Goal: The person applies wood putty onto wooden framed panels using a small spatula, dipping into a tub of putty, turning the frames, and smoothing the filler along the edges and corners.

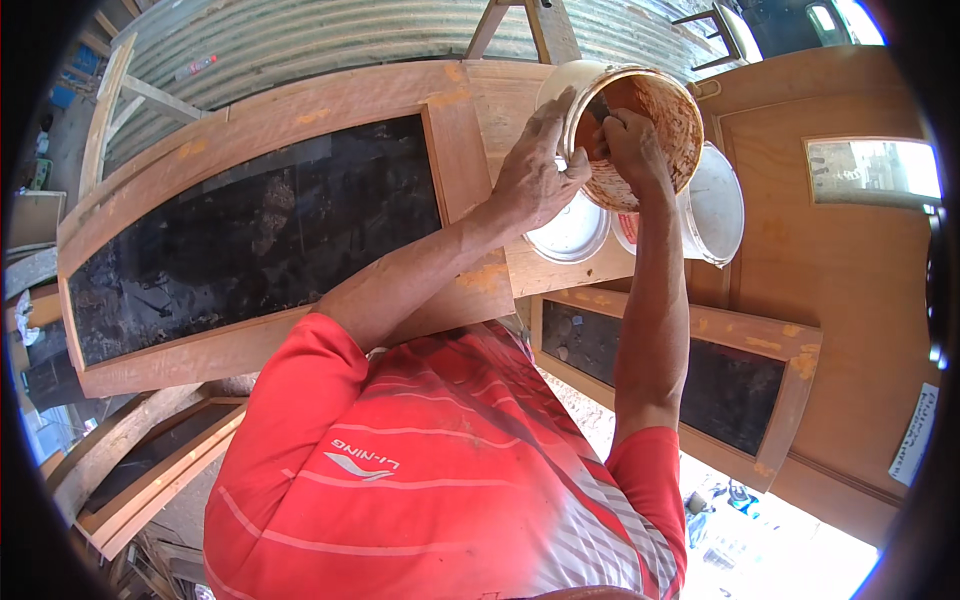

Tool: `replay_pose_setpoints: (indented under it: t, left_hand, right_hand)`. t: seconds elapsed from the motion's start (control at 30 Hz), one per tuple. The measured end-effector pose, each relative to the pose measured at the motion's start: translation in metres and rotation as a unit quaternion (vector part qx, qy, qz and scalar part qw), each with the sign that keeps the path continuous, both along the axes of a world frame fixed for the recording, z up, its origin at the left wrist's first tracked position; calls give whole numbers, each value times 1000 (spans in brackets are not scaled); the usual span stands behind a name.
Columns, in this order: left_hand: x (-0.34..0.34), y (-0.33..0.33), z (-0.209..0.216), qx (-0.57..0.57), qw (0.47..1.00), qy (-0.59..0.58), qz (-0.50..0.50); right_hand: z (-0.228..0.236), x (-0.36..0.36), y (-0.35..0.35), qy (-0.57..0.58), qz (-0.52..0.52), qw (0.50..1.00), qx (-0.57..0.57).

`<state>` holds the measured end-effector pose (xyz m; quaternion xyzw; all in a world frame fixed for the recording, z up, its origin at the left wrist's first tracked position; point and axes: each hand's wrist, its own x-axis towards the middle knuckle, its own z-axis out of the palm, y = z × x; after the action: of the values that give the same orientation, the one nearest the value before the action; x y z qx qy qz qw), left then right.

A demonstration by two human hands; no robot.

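The tub (640,125), a round pale container smeared inside with reddish-brown paste, sits tilted above the wooden door (300,110) that lies flat as the worktop. The left hand (535,170) clasps the tub's near rim, fingers curled over the edge and thumb outside, holding it at a slant. The right hand (630,140) reaches down inside the tub, closed around something dark that I cannot make out, perhaps a small tool, pressed against the paste.

Judging by the tub, little paste is left: the walls are coated but the middle looks scraped thin, so the work seems to be gathering up what remains. Orange-brown patches of filler (485,275) already dot the door frame near the dark glass panel (250,230), and more spots show on a second frame (765,345) to the right, so part of the patching looks done. Two white lids or tubs (715,205) rest just beside the tilted one.
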<state>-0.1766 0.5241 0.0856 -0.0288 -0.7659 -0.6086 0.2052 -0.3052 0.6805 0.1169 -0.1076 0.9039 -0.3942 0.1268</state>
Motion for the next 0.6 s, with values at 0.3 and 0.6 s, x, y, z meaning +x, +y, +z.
replay_pose_setpoints:
  t: [0.3, 0.6]
  left_hand:
    - [-3, 5, -8, -9, 998, 35, 44]
    - [1, 1, -6, -20, 999, 20, 25]
  right_hand:
    - [9, 9, -16, -9, 23, 998, 58]
    - [10, 20, -28, 21, 99, 994, 31]
